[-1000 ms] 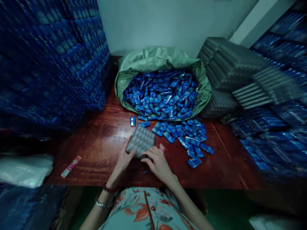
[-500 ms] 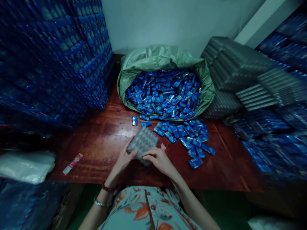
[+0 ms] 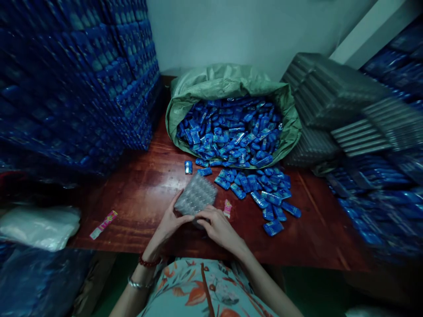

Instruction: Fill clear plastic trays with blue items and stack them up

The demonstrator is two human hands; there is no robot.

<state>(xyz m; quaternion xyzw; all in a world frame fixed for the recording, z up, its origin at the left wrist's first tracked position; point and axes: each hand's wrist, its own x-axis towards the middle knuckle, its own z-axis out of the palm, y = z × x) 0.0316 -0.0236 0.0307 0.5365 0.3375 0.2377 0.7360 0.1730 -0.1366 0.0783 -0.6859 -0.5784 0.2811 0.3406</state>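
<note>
A stack of clear plastic trays with rows of small hollows (image 3: pixel 197 193) is held tilted just above the front of the table. My left hand (image 3: pixel 172 219) grips its left edge, thumb laid across the near side. My right hand (image 3: pixel 213 222) pinches the near right corner, its fingertips close to the left thumb. Beyond the trays lie small blue packets (image 3: pixel 253 180), loose on the wood. Behind these, a green woven sack (image 3: pixel 294 116) lies with its mouth towards me, full of the same blue packets (image 3: pixel 231 127).
Blue packs stand in a tall pile (image 3: pixel 128 75) at left. Grey plastic trays (image 3: pixel 327 92) are stacked at right, near more blue packs (image 3: pixel 376 202). On the red-brown table (image 3: pixel 132 193) lie a pink strip (image 3: pixel 103 224) and a pink scrap (image 3: pixel 227 208). Clear bags (image 3: pixel 39 226) rest at the left edge.
Both thumbs have come closer together at the near corner of the tray stack. The pink scrap by my right hand shows more fully. The whole view has shifted slightly.
</note>
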